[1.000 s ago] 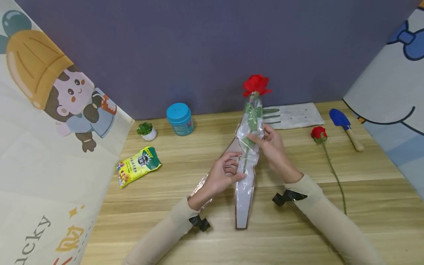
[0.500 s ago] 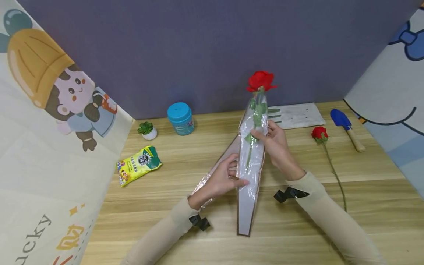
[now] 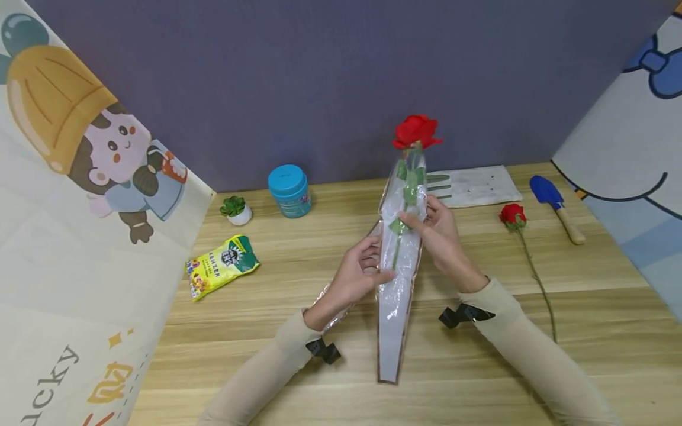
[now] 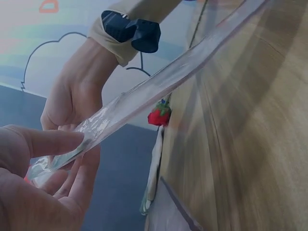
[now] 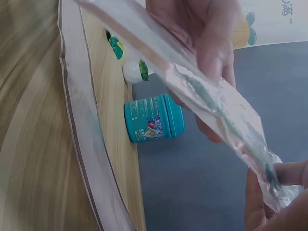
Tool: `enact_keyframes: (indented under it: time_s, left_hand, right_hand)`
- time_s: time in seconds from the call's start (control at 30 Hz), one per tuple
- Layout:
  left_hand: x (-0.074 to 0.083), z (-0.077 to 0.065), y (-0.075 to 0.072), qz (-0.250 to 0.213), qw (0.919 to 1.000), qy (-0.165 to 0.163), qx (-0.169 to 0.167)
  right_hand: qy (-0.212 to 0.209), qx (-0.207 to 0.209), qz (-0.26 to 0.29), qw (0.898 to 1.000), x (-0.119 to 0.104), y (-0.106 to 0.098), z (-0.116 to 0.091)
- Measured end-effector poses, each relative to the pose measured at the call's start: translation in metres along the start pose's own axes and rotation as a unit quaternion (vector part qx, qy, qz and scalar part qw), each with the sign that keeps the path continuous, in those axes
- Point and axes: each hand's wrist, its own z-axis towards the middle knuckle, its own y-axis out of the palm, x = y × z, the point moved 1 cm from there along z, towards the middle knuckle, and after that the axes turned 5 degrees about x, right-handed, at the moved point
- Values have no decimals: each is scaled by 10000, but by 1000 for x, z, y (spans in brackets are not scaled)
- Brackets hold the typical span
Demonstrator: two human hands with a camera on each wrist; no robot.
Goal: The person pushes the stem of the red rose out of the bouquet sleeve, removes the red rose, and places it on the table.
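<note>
Both hands hold a long, tapered clear flower sleeve (image 3: 393, 322) with a brown edge, raised over the table. Inside runs the green stem and leaves of an artificial rose (image 3: 416, 131); its red bloom sticks out of the wide top. My left hand (image 3: 356, 273) pinches the sleeve's left side, thumb in front near the stem's lower end and fingers behind. Higher up, my right hand (image 3: 443, 239) grips the right edge, its thumb (image 3: 411, 221) over the leaves. A second flower sleeve (image 5: 82, 103) lies on the table below, mostly hidden in the head view.
Right of my hands lie another red rose (image 3: 513, 214) and a blue trowel (image 3: 549, 192) with a wooden handle. White gloves (image 3: 476, 184) lie at the back. To the left are a turquoise jar (image 3: 289, 192), a small potted succulent (image 3: 235, 210) and a yellow-green packet (image 3: 222, 266).
The held sleeve has gone from crumpled in the middle to smoother, its narrow end now nearer the front. The bloom swung slightly right, then partly back. Both hands keep their hold.
</note>
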Motion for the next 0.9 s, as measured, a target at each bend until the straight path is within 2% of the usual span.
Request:
enact_keyframes:
  time_s: [0.43, 0.9]
  left_hand:
    - [2, -4, 0, 297, 9995, 89, 69]
    - [2, -6, 0, 236, 9993, 62, 292]
  right_hand:
    - [-171, 1, -186, 9997, -1, 0, -2]
    - [-305, -113, -104, 9994, 4, -2, -4]
